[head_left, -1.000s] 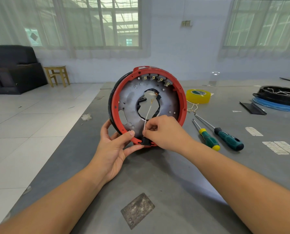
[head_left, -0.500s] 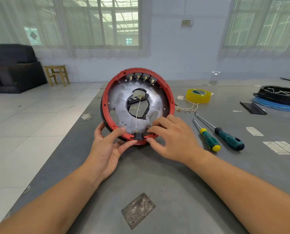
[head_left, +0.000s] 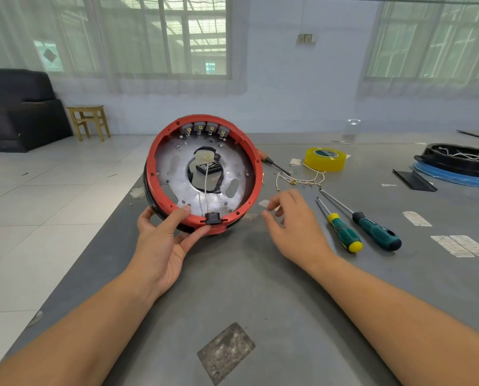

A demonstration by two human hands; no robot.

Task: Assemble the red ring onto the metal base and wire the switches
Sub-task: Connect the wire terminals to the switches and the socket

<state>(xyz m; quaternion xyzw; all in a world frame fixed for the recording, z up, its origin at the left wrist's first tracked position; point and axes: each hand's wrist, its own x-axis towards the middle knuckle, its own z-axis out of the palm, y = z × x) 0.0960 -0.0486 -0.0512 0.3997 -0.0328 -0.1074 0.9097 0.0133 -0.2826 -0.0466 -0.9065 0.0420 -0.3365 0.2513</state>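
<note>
The red ring (head_left: 256, 174) sits around the round metal base (head_left: 177, 174), tilted up off the grey table. My left hand (head_left: 163, 240) grips the ring's lower rim, thumb on the inside. A black connector (head_left: 212, 218) sits in the bottom of the rim, with a white wire (head_left: 206, 182) running up to the base's centre hole. Several grey switches (head_left: 204, 128) line the inside top of the ring. My right hand (head_left: 294, 224) hovers just right of the ring, fingers relaxed, holding nothing. A bundle of loose white wires (head_left: 299, 181) lies on the table beyond it.
Two green-handled screwdrivers (head_left: 344, 232) (head_left: 376, 232) lie right of my right hand. A yellow tape roll (head_left: 325, 159) and a red-handled screwdriver (head_left: 273, 162) lie behind the ring. A black tray on a blue ring (head_left: 455, 169) sits far right. The table's left edge (head_left: 93, 246) drops to tiled floor.
My right hand let go of the connector at the ring's bottom and moved off to the right. The ring has tilted back and shifted slightly left in my left hand.
</note>
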